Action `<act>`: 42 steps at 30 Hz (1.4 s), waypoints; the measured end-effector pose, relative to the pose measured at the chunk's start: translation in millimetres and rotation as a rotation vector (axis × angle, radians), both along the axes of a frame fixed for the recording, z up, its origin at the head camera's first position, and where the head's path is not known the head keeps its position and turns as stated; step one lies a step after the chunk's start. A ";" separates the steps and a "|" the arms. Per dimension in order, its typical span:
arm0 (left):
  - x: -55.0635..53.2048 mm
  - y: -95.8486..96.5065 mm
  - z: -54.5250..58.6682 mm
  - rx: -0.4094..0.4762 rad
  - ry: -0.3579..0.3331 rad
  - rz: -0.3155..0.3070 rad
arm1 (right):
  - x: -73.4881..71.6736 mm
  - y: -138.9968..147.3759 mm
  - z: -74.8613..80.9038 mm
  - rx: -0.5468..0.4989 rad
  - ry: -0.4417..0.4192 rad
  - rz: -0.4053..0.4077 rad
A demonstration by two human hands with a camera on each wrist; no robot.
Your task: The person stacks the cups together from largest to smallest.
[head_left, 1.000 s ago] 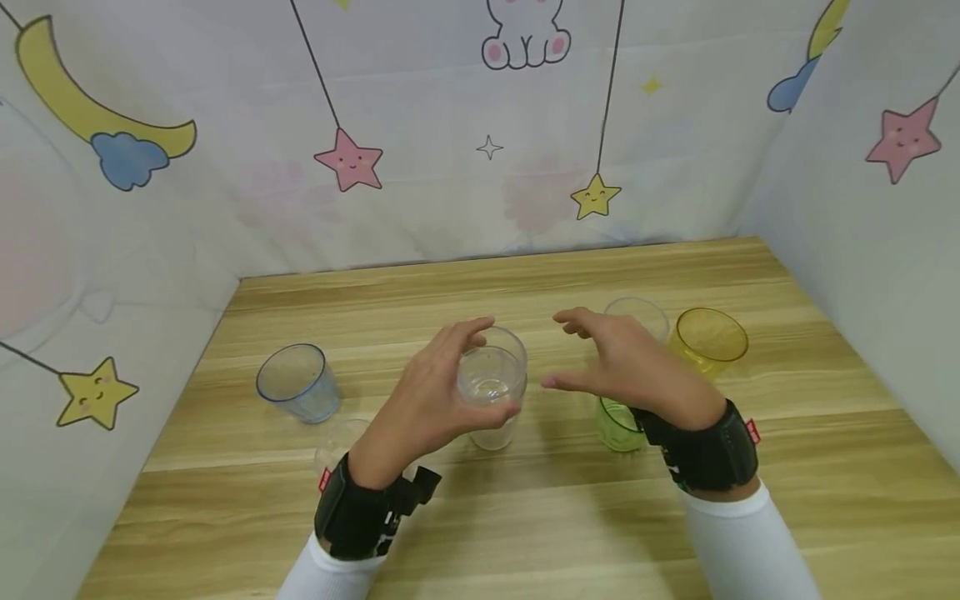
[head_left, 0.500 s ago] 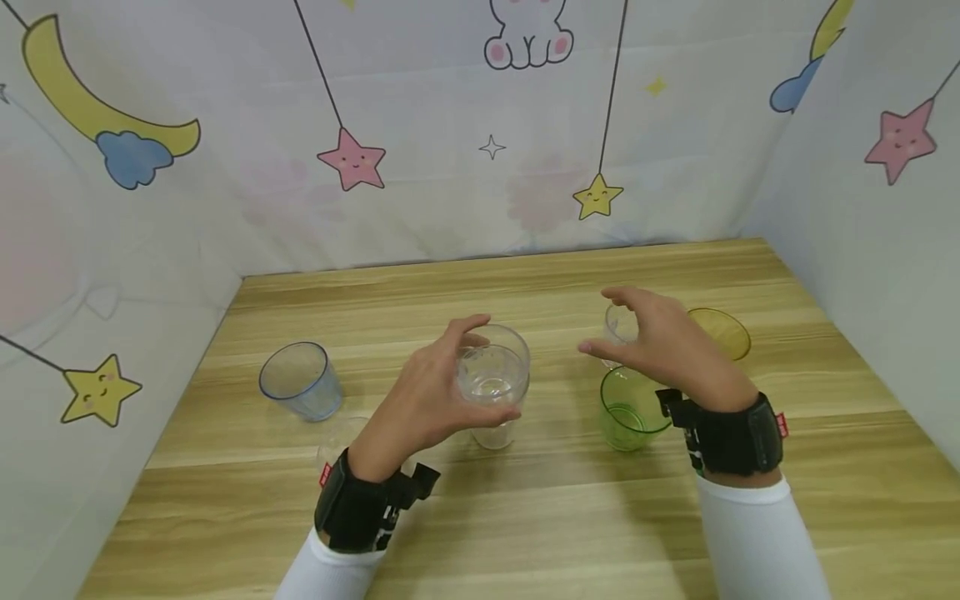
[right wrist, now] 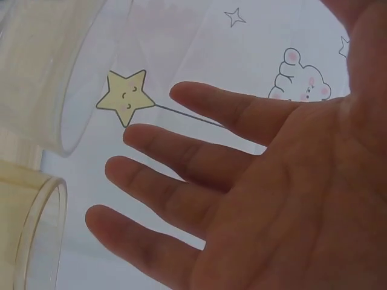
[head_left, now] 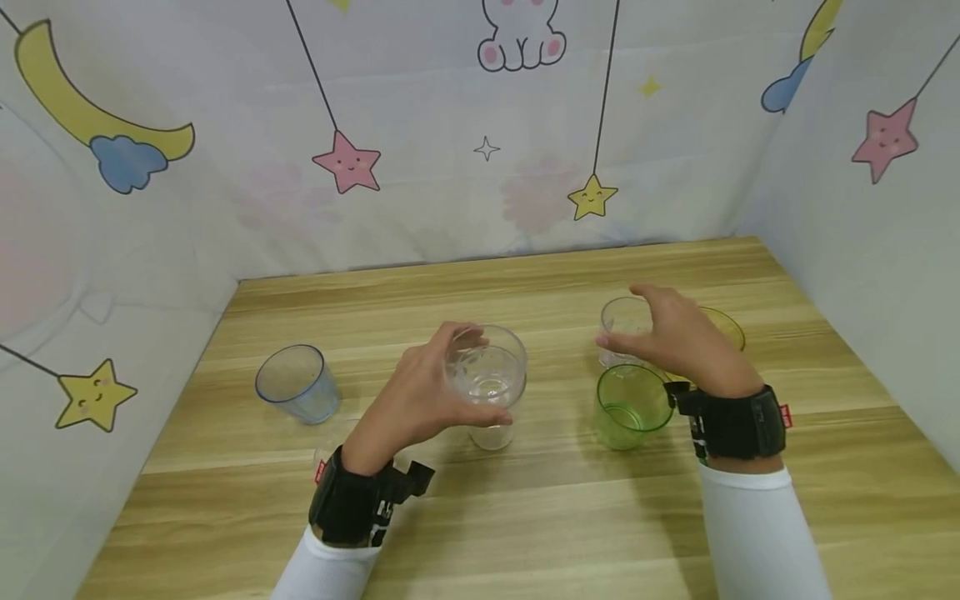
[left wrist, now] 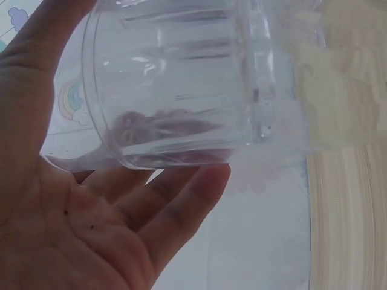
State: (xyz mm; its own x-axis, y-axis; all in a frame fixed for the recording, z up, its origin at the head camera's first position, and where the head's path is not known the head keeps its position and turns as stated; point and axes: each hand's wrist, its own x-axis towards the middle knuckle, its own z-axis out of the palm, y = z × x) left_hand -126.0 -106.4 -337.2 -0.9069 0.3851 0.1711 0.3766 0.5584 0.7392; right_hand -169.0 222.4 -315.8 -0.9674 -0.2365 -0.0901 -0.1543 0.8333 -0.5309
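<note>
In the head view my left hand (head_left: pixel 427 392) curves round a clear glass (head_left: pixel 486 367), thumb in front and fingers behind. This glass seems nested in another clear glass (head_left: pixel 492 437) on the table. The left wrist view shows the ribbed glass (left wrist: pixel 175 78) beside the fingers (left wrist: pixel 181 205); how firmly they hold it is hard to see. My right hand (head_left: pixel 686 342) is spread, thumb apart from fingers, by a clear glass (head_left: pixel 621 321) at the back right. A green glass (head_left: pixel 630 408) stands in front of it, a yellow glass (head_left: pixel 726 325) partly behind it.
A blue-tinted glass (head_left: pixel 300 383) stands at the left of the wooden table (head_left: pixel 525 533). Another clear glass (head_left: pixel 337 437) is mostly hidden by my left wrist. Printed cloth walls (head_left: pixel 427 217) enclose the back and sides.
My right hand has moved right and back, from beside the nested glasses to the clear glass at the back right. My left hand has shifted slightly left, staying round its glass.
</note>
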 end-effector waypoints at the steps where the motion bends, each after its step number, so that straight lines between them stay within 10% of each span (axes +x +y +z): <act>1: 0.0 -0.6 0.0 0.001 -0.007 -0.002 | 0.0 0.7 -0.3 0.005 -0.009 -0.001; 42: -1.7 -3.9 -2.6 -0.020 0.009 -0.049 | -14.9 15.0 -15.3 0.053 -0.027 -0.010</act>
